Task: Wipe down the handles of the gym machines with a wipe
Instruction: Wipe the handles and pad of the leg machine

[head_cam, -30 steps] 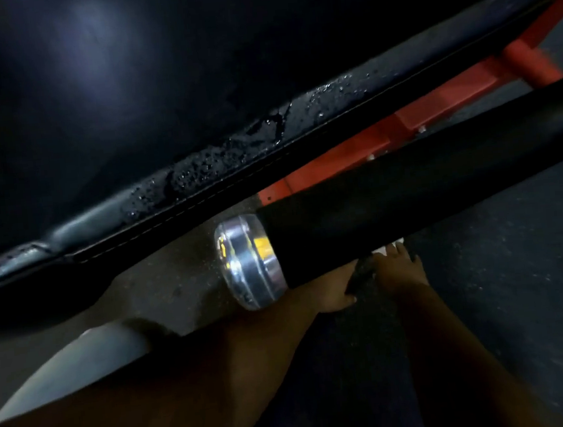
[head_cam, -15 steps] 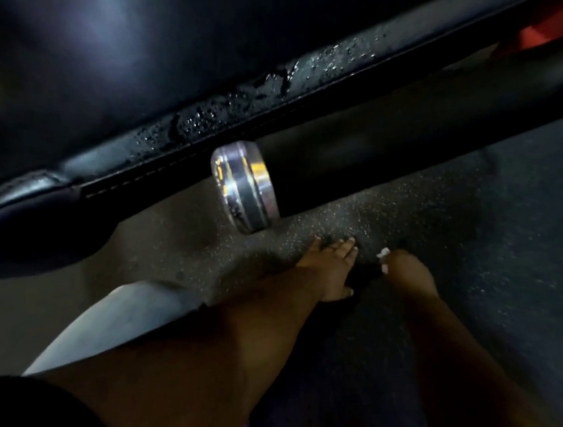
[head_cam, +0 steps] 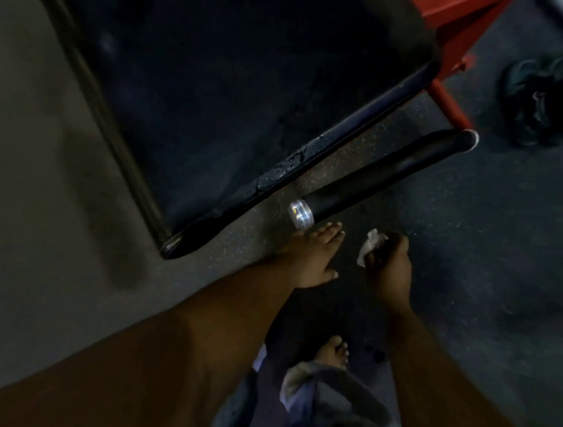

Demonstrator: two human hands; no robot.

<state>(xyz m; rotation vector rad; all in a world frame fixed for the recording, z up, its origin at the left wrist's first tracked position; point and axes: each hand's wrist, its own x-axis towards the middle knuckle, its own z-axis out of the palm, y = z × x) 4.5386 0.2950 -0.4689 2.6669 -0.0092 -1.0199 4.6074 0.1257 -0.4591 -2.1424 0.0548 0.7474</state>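
A black padded handle bar with a chrome end cap sticks out from the red machine frame, low above the floor. My left hand reaches forward with straight fingers, its tips just below the chrome cap; whether they touch it is unclear. To its right, my right hand grips a crumpled white wipe, which pokes out toward the bar. That hand sits below the bar, apart from it.
A black padded bench seat with wet drops on its near edge lies beyond the bar. A dark bundle of cloth sits on the speckled rubber floor at right. My bare foot stands below the hands.
The view has pulled far back from the bar, which now looks small. Both hands have come out from under the bar, and the wipe in my right hand is now plainly visible.
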